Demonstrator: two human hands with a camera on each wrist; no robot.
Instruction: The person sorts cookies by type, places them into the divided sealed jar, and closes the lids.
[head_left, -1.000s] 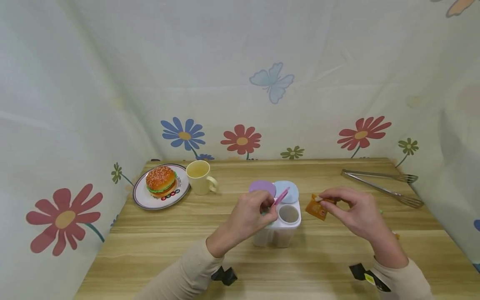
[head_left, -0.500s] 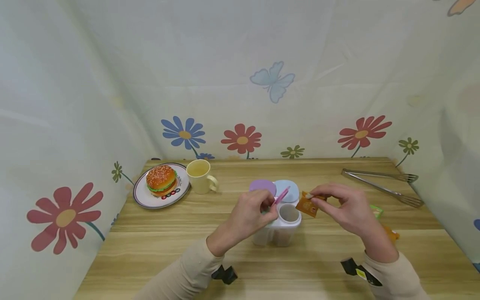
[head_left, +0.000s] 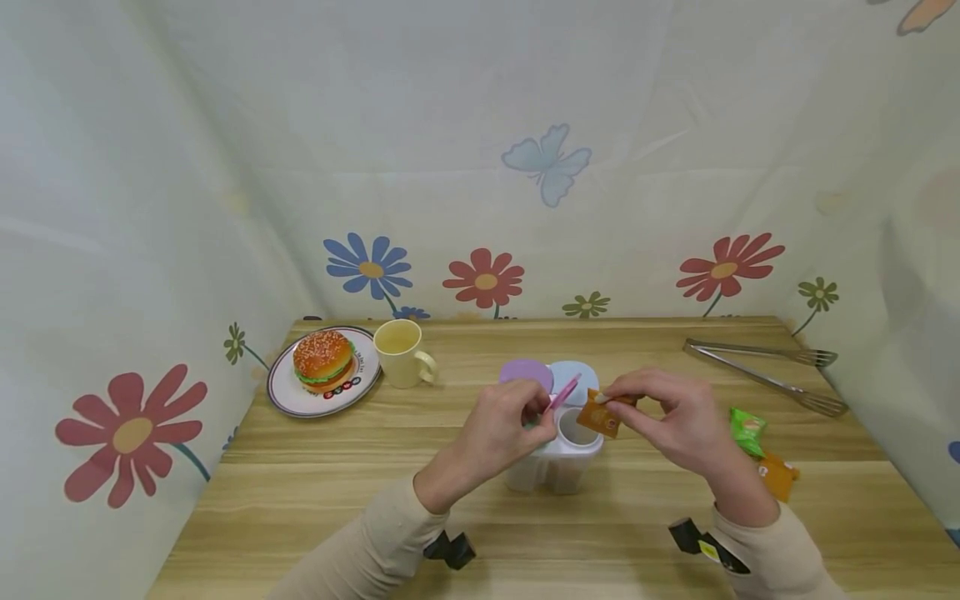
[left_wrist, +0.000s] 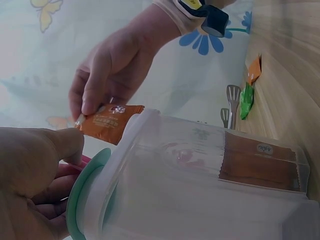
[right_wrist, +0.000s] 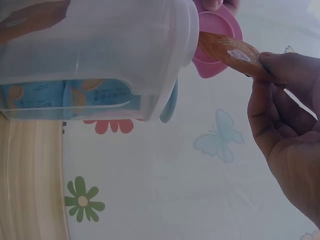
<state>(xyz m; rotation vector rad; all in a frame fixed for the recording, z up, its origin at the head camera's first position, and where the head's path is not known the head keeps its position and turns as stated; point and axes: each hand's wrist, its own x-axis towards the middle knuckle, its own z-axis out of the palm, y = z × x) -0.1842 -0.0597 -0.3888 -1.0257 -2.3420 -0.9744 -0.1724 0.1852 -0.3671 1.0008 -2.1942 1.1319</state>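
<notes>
Looking at a flowered curtain [head_left: 420, 125] behind a wood-grained bench [head_left: 300, 500]. Finding a see-through container [left_wrist: 165, 200] near the bench's middle, showing brown [left_wrist: 257, 160] and blue packets [right_wrist: 35, 95] through its walls. Probably risking a shift or tip of the container, from pulling hard on its lid or bumping its rim. Noting metal tongs [head_left: 821, 403] lying at the far right, a plate [head_left: 285, 396] at the left, a yellow mug [head_left: 402, 367] just beside that plate, and a burger [head_left: 322, 358] on it.

Pinching a pink lid [right_wrist: 220, 25] with the left hand [head_left: 501, 429], thumb against fingers, holding it tilted up beside a round mouth [head_left: 576, 428]. Possibly blocking that mouth, from letting the lid slip. Clamping thumb and fingertips of the right hand [head_left: 678, 425] on one edge of an orange packet [head_left: 597, 414]. Perhaps snagging it on rim or lid, from entering aslant, or dropping it outside, from loosening too soon.

Hanging the orange packet tilted beyond the right fingertips, between both hands, near the pink lid; showing its lower end at the mouth's rim, not revealing whether touching. Seeing a green packet [head_left: 747, 429] and a second orange packet [head_left: 778, 477] lying just right of the right wrist.
</notes>
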